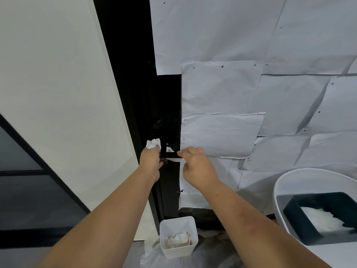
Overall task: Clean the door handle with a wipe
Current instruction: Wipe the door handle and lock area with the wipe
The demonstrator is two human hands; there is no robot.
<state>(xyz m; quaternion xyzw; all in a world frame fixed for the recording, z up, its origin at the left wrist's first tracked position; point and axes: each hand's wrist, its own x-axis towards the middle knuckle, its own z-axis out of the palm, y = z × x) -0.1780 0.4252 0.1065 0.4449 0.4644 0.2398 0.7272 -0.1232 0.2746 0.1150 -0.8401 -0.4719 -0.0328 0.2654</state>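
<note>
- Door handle: the black L-shaped lever handle (167, 150) sits on the black door (164, 105), low in the bare dark strip between the door's edge and the white paper sheets (222, 89) that cover most of the door to your right.
- You face that black door; a pale wall panel (58, 84) slants away on your left, with a dark-framed glass pane (23, 186) below it.
- At your lower right stands a white round tub (280, 186), and inside it a dark blue square tray (295, 213) holding white wipes (322, 217).
- On the floor below the handle stands a small white square bin (178, 250) with crumpled used wipes (177, 238) inside.
- Your left hand (150, 161) is at the handle's left side, fingers curled round a crumpled white wipe (153, 143), which bulges out above your knuckles and lies against the handle's upright part.
- Your right hand (197, 167) is at the free right end of the handle's horizontal bar, finger and thumb pinching narrowly there; a strip of white shows under the bar by your fingertips, and you cannot tell whether they grip that wipe end, the bar, or both.
</note>
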